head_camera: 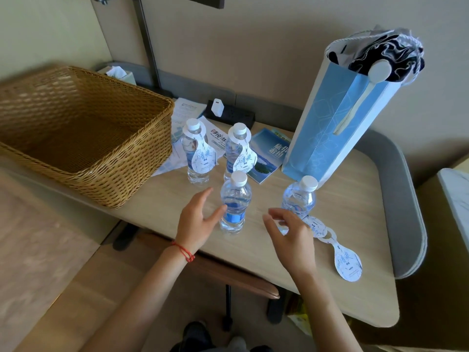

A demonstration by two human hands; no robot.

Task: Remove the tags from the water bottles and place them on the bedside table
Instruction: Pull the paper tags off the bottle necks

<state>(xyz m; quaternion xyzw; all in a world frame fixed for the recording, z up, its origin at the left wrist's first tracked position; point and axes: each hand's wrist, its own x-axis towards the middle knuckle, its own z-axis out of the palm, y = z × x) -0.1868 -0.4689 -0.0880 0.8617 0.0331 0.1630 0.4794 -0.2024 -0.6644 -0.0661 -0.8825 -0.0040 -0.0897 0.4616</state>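
Presently: your loose left hand [196, 219] flanks an untagged bottle [234, 203]; right hand [291, 231] apparently pinching a removed tag [314, 226]; tagged bottles [196, 153] beyond, toward the desk's [330, 288] back edge.

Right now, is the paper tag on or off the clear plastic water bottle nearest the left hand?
Off. The clear plastic water bottle has a bare neck under its white cap; no tag hangs there.
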